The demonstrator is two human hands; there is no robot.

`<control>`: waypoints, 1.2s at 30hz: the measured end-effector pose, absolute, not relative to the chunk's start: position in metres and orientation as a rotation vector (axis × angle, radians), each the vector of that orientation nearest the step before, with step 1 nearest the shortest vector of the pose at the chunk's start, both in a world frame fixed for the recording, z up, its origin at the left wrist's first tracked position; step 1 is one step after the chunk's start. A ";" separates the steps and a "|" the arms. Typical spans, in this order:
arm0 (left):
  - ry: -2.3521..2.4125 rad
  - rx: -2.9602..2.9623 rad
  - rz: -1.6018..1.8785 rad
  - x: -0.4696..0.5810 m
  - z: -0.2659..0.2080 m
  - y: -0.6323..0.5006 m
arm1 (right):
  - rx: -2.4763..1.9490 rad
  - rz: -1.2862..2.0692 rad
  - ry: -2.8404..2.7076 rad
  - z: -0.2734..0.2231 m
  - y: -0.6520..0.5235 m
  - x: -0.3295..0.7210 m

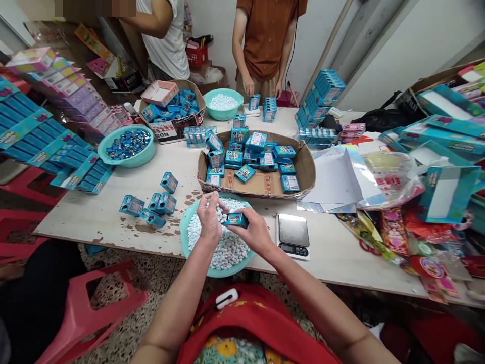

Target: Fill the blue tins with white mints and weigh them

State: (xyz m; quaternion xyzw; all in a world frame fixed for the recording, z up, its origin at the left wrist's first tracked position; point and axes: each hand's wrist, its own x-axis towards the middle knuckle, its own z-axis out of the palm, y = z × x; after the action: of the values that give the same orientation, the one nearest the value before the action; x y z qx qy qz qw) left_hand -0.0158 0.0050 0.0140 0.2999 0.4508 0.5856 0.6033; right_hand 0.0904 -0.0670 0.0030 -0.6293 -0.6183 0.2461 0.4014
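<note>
My right hand (255, 230) grips a small blue candy box (237, 220), tilted on its side with one end toward my left hand. My left hand (210, 217) is closed, its fingers curled around some small white candies (221, 216) right at that end of the box. Both hands are over a turquoise bowl (184, 233) filled with more white candies (227, 250). Just beyond the bowl stands a cut-down cardboard tray (246, 183) with many blue boxes (244, 173) in it. Several similar boxes (166, 203) are on the table to the left.
A digital scale (293, 231) is right of the bowl. Farther left, another bowl (151, 151) has shiny blue pieces. Stacked display cartons (38, 136) crowd the left edge; packaging and plastic bags (394, 177) cover the right. Across the table, a person's hand (248, 85) touches a box.
</note>
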 end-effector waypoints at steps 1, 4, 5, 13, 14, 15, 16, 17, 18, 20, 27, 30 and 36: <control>1.037 0.700 1.352 -0.015 0.015 0.006 | -1.587 0.633 -1.553 0.003 -0.066 0.090; 1.029 0.713 1.342 -0.014 0.017 0.007 | -1.576 0.668 -1.545 0.001 -0.064 0.091; 1.032 0.717 1.342 -0.013 0.018 0.007 | -1.573 0.681 -1.543 0.001 -0.064 0.091; 1.051 0.793 1.347 -0.012 0.025 0.007 | -1.535 0.707 -1.425 0.002 -0.066 0.094; 1.051 0.798 1.349 -0.012 0.027 0.006 | -1.528 0.707 -1.409 0.004 -0.067 0.093; 1.050 0.800 1.353 -0.012 0.029 0.005 | -1.519 0.708 -1.394 0.006 -0.068 0.093; 1.046 0.803 1.356 -0.012 0.032 0.004 | -1.509 0.710 -1.383 0.008 -0.069 0.093; 1.040 0.808 1.358 -0.012 0.035 0.004 | -1.497 0.713 -1.375 0.010 -0.070 0.092; 1.030 0.814 1.361 -0.012 0.037 0.003 | -1.486 0.714 -1.366 0.012 -0.071 0.092; 1.013 0.823 1.355 -0.012 0.040 0.002 | -1.472 0.711 -1.349 0.014 -0.072 0.092; 1.011 0.764 1.258 -0.010 0.037 -0.002 | -1.481 0.748 -1.297 0.008 -0.073 0.091; 0.938 0.786 1.254 -0.005 0.042 -0.007 | -1.468 0.739 -1.271 0.007 -0.071 0.088; 1.039 0.922 1.308 -0.024 0.023 0.018 | -1.440 0.867 -1.174 0.000 -0.077 0.103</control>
State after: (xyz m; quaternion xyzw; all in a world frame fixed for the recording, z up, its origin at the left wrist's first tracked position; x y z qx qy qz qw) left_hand -0.0236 0.0176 0.0231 0.3940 0.4442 0.5594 0.5784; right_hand 0.1026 -0.0765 0.0002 -0.6004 -0.4894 0.3613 0.5190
